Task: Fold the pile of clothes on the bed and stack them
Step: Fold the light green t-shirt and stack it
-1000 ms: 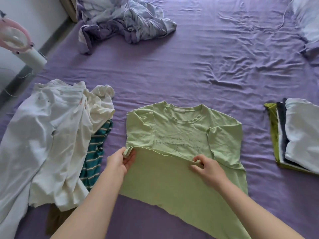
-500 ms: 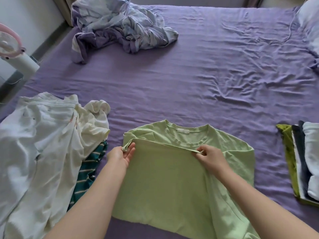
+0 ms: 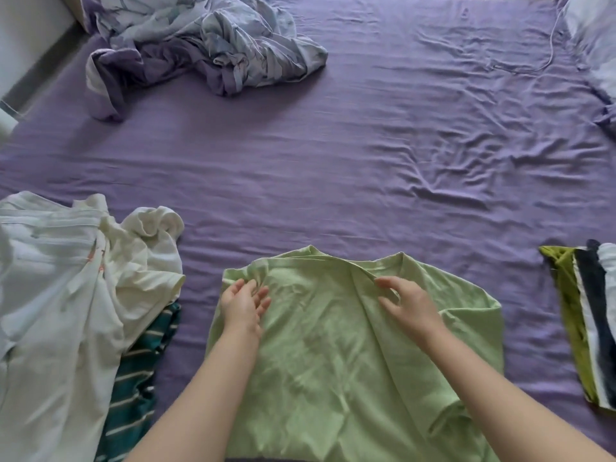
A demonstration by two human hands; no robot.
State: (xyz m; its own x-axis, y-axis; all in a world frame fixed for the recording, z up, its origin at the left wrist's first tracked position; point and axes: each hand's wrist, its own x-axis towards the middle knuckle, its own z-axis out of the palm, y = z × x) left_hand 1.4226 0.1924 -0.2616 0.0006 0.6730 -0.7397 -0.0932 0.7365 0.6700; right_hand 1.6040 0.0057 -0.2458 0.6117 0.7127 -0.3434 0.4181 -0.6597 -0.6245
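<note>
Lying flat on the bed between the pile and the stack, the shirt is folded up, both hands loose, probably to smooth it.

The T-shirt is light green; the bed sheet purple; at the sheet's left edge, a white garment covers a teal white-striped one.
</note>
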